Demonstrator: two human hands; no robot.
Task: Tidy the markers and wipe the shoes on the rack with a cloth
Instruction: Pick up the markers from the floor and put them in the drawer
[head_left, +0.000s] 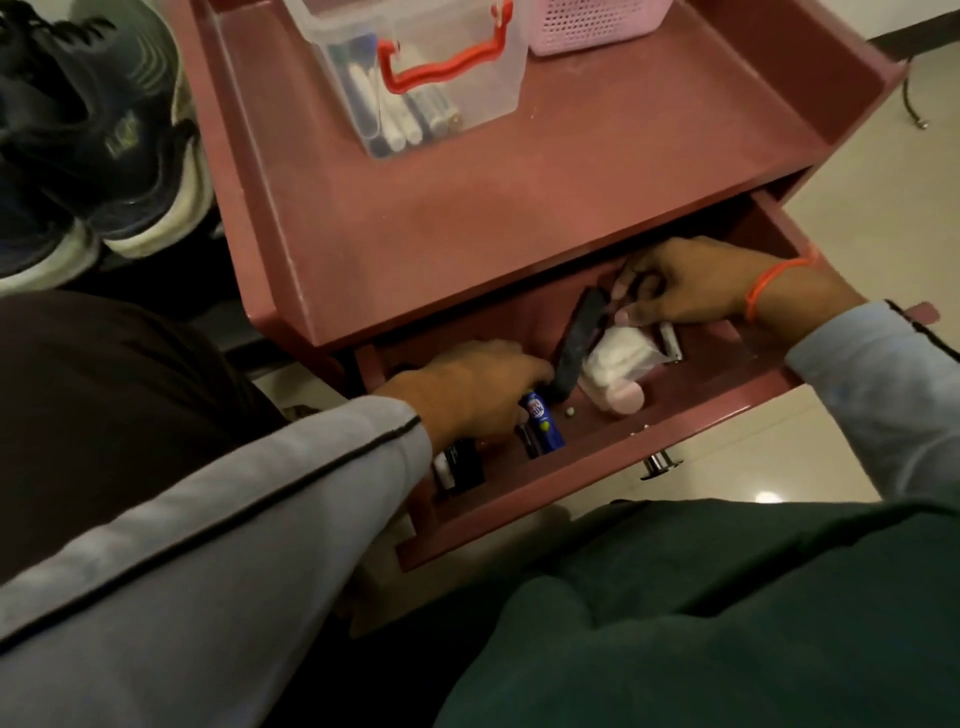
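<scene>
My left grip (467, 389) rests fingers-down in the open maroon drawer (649, 447); my right grip (691, 286) pinches a slim dark object there, which I can't identify.

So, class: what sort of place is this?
Probably a home, perhaps near an entryway: sneakers beside a small red cabinet on tiled floor, its open drawer holding household oddments.

Left hand (467, 389) fingertips hidden; pink basket (592, 23) cut off.
</scene>
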